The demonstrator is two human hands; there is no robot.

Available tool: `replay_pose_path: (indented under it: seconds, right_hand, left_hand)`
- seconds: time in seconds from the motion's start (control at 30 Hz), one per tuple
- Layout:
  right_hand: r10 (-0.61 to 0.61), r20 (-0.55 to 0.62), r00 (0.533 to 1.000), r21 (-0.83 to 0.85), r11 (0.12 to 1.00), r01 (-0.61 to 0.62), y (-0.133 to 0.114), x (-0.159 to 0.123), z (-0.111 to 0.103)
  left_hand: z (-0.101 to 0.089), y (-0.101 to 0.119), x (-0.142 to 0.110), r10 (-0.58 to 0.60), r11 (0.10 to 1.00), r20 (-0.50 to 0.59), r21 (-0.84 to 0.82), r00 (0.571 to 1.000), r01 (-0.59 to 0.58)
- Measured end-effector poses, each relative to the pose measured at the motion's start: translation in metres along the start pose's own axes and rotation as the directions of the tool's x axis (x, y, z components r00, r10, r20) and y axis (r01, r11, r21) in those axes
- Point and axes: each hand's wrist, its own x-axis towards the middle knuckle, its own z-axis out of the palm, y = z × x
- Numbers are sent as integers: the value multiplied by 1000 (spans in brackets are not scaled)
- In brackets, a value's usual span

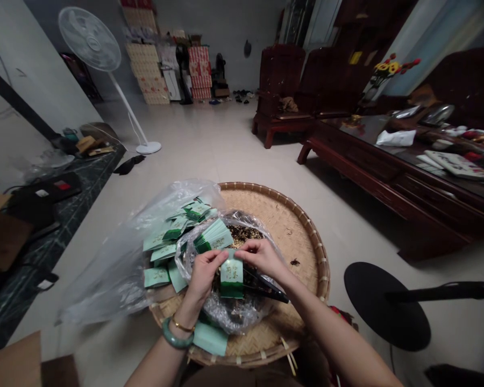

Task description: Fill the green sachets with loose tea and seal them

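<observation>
- left forearm (155,357): enters from lower edge, angled up and inward; jade-coloured bangle (176,334) and gold-toned bracelet (181,327) noted at the wrist.
- right forearm (334,330): enters from lower right, slanting up and inward.
- light green sheet (210,337): at the tray's near side, just beside the left wrist.
- left hand (204,271): thumb and finger pinching the upper left of the packet; wrist bent inward.
- right hand (264,257): thumb and finger pinching the upper right of the same packet; knuckles raised.
- green packet (231,275): between the two hands, gripped by its top edge, body hanging below the fingertips; gold-toned marking on pale green, darker band at the bottom.
- black tool (271,293): partly behind the packet, end protruding right; type cannot be told.
- clear plastic bag (236,317): open on the tray, holding loose dark and yellowish material (246,234).
- fanned packets (213,236): beyond the left hand, on the bag's left side.
- scattered packets (173,230): left part of the woven tray (306,231), by a large plastic sheet (116,269).
- dark wooden table (387,188): beyond the tray, right.
- white fan (91,40): standing far left.
</observation>
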Motion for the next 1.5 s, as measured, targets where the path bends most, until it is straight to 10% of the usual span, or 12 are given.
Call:
replay_pose_path:
  seconds: [0.33,0.47,0.73,1.07,1.5]
  right_hand:
    - [101,-17,995,75,992,-100,8,1,6]
    - [-9,-38,999,-164,987,3,11,-14,-1]
    - [48,52,997,-830,557,17,50,-66,12]
    - [-24,9,1000,-423,906,25,16,-55,-47]
    - [-96,254,962,-543,809,224,-41,-36,-23]
  left_hand:
    - [-1,-6,-8,-218,976,261,60,940,210]
    - [-8,-5,-5,-205,979,217,43,954,201]
    - [-19,1,1,-164,986,152,47,975,158]
    - [-26,2,1,-214,965,186,195,959,178]
    - [-9,-4,-3,-105,865,409,487,906,-120]
